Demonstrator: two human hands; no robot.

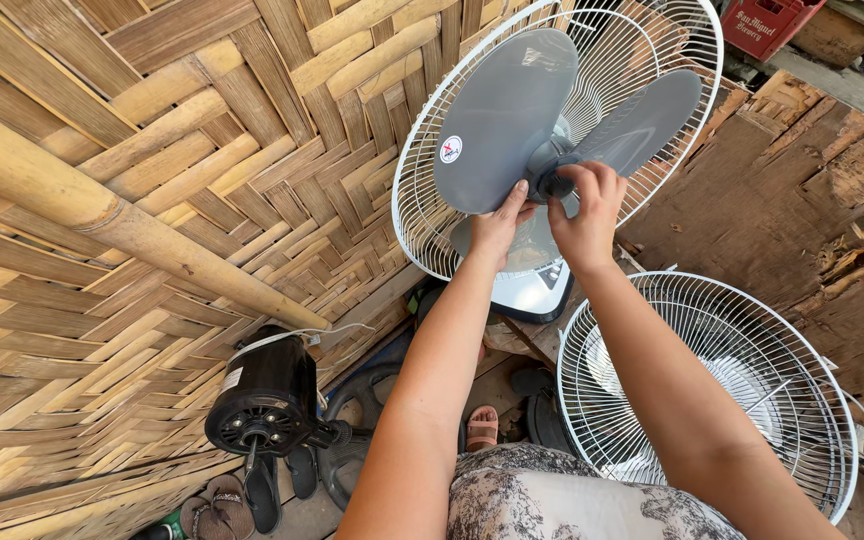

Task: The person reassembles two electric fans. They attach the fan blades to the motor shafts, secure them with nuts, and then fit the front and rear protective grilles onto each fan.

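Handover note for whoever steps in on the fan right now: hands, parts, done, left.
Left hand: flat against a grey fan blade, bracing it, not gripping.
Right hand: fingers closed on the dark hub cap at the blade centre.
Parts: blade sits on the shaft inside the white rear guard. The white front guard is off, leaning at lower right. A separate black motor lies at lower left.
Done: front guard is removed.
Left: hub cap and blade are both on the fan. Cannot tell whether the cap is tight or loose.
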